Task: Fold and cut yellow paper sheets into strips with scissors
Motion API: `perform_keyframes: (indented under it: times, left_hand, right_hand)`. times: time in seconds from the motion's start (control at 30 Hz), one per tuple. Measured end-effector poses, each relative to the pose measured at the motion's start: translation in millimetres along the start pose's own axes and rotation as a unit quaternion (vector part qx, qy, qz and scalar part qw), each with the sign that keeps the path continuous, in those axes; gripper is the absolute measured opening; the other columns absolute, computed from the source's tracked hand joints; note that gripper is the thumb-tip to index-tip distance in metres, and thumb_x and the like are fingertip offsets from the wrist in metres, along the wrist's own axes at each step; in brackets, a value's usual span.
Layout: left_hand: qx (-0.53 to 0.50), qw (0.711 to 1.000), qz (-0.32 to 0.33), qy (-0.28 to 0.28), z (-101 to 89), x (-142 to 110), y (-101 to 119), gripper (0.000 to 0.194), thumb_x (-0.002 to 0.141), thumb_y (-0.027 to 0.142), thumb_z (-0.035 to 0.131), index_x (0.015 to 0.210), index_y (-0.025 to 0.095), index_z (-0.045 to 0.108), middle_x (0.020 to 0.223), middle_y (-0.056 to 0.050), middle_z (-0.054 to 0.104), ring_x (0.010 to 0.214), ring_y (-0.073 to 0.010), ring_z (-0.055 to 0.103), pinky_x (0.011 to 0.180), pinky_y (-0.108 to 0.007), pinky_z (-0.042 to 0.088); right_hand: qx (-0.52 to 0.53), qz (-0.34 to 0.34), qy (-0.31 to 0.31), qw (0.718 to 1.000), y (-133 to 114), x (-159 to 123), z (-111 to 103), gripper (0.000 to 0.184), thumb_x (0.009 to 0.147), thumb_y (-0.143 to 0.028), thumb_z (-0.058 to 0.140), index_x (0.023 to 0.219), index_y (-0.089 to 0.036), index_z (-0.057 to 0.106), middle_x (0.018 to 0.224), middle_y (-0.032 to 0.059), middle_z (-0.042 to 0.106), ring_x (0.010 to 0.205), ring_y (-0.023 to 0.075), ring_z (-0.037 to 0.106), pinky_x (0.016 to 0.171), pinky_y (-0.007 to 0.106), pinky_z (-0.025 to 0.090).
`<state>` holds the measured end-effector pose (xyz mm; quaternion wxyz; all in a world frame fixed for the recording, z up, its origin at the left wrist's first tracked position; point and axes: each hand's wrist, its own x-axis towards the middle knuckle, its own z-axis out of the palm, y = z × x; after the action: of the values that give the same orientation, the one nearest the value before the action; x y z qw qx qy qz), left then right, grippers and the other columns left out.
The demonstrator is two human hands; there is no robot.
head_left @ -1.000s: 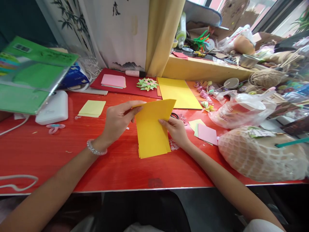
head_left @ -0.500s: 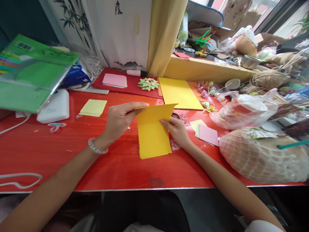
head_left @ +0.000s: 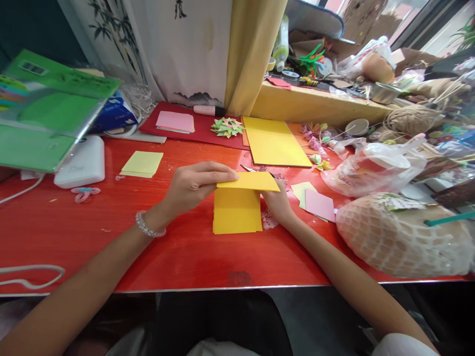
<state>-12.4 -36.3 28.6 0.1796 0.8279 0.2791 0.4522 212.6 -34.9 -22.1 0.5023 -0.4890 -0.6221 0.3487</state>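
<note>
A folded yellow sheet of paper (head_left: 237,211) is held over the red table, its upper part bent forward toward me and its lower part hanging down. My left hand (head_left: 196,182) pinches the upper left corner between thumb and fingers. At the right edge my right hand (head_left: 278,200) grips the sheet, its fingers partly hidden behind the bent flap. Behind the paper, a pair of scissors (head_left: 248,168) lies on the table, mostly covered. Pink and pale green paper squares (head_left: 319,205) rest to the right of my right hand.
Pale yellow squares (head_left: 142,164) lie at left. At the back are a yellow sheet stack (head_left: 276,141), a folded paper wreath (head_left: 227,127) and red card (head_left: 174,138). A netted fruit (head_left: 401,237) and a plastic bag (head_left: 374,168) crowd the right. A white box (head_left: 81,163) stands left.
The upper part of the yellow paper has tipped down toward me, from nearly upright to a bent-over flap. My left hand has moved slightly lower and to the right with it.
</note>
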Motion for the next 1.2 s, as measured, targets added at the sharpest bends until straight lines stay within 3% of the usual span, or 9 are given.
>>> perform_keyframes:
  times: [0.27,0.4,0.5,0.57,0.73,0.83,0.93,1.03,1.2]
  left_hand:
    - [0.013,0.999,0.004,-0.030,2.2,1.2,0.2,0.023,0.089,0.025,0.050,0.097,0.027,0.071,0.105,-0.002,0.070,0.095,-0.0142,0.064,0.082,-0.025,0.049]
    - [0.014,0.990,-0.141,0.000,3.4,6.5,-9.3,0.027,0.083,0.039,0.060,0.101,0.022,0.068,0.103,-0.005,0.069,0.081,-0.0145,0.062,0.063,-0.023,0.047]
    - [-0.056,0.945,-0.320,-0.037,5.7,8.2,-18.1,0.039,0.077,0.050,0.063,0.102,0.019,0.067,0.098,-0.005,0.069,0.064,-0.0113,0.057,0.047,-0.021,0.039]
    - [-0.129,0.907,-0.392,-0.081,9.4,7.2,-20.5,0.042,0.077,0.053,0.061,0.097,0.017,0.068,0.095,-0.006,0.069,0.060,-0.0102,0.055,0.044,-0.020,0.036]
    - [-0.324,0.830,-0.441,-0.105,26.5,-0.9,-15.5,0.038,0.067,0.043,0.074,0.096,0.018,0.070,0.096,-0.006,0.072,0.085,-0.0173,0.066,0.069,-0.024,0.051]
    - [-0.374,0.799,-0.461,-0.096,35.0,-6.1,-14.8,0.038,0.061,0.040,0.079,0.089,0.016,0.072,0.094,-0.008,0.073,0.091,-0.0223,0.067,0.082,-0.032,0.053]
    - [-0.368,0.803,-0.466,-0.057,35.8,-7.3,-19.4,0.036,0.061,0.039,0.079,0.088,0.015,0.073,0.093,-0.009,0.074,0.089,-0.0233,0.068,0.082,-0.034,0.053]
    - [-0.339,0.822,-0.458,0.008,28.6,-4.1,-26.6,0.035,0.061,0.036,0.079,0.088,0.014,0.073,0.094,-0.010,0.073,0.088,-0.0237,0.068,0.079,-0.033,0.055]
    - [-0.306,0.839,-0.441,0.091,11.4,3.7,-37.5,0.034,0.061,0.035,0.079,0.086,0.013,0.073,0.098,-0.013,0.072,0.087,-0.0244,0.068,0.070,-0.032,0.057]
  right_hand:
    - [0.028,0.020,0.005,0.999,-3.5,-0.2,0.5,0.010,0.074,-0.029,0.058,0.068,-0.023,0.063,0.074,-0.0002,0.066,0.074,0.0190,0.059,0.067,0.032,0.047]
    - [0.117,0.098,-0.048,0.987,-2.5,2.0,1.8,0.017,0.076,-0.039,0.064,0.077,-0.023,0.068,0.080,0.0016,0.068,0.073,0.0173,0.060,0.067,0.032,0.048]
    - [0.167,0.135,-0.061,0.975,-0.6,4.1,0.4,0.022,0.074,-0.043,0.067,0.082,-0.022,0.069,0.084,0.0033,0.069,0.072,0.0163,0.062,0.068,0.032,0.050]
    - [0.192,0.144,-0.054,0.969,0.4,5.2,-0.9,0.026,0.074,-0.044,0.068,0.085,-0.021,0.069,0.087,0.0042,0.070,0.074,0.0165,0.063,0.070,0.032,0.051]
    - [0.195,0.142,-0.044,0.969,-2.3,4.9,-1.8,0.027,0.074,-0.043,0.069,0.086,-0.019,0.069,0.086,0.0046,0.069,0.072,0.0161,0.064,0.070,0.032,0.052]
    - [0.179,0.127,-0.052,0.974,-5.4,5.6,-2.3,0.025,0.076,-0.042,0.067,0.085,-0.019,0.068,0.085,0.0045,0.068,0.071,0.0148,0.062,0.068,0.031,0.051]
    - [0.138,0.093,-0.050,0.985,-8.6,11.4,-9.8,0.027,0.082,-0.045,0.058,0.086,-0.019,0.066,0.082,0.0039,0.067,0.071,0.0139,0.062,0.068,0.030,0.051]
    - [-0.007,0.045,-0.010,0.999,-10.4,21.1,-25.9,0.022,0.084,-0.039,0.055,0.086,-0.019,0.065,0.084,0.0039,0.068,0.078,0.0152,0.062,0.075,0.032,0.049]
    - [-0.268,0.001,-0.045,0.963,-0.7,31.8,-44.4,0.019,0.081,-0.029,0.057,0.095,-0.018,0.066,0.098,0.0075,0.068,0.091,0.0212,0.060,0.083,0.037,0.045]
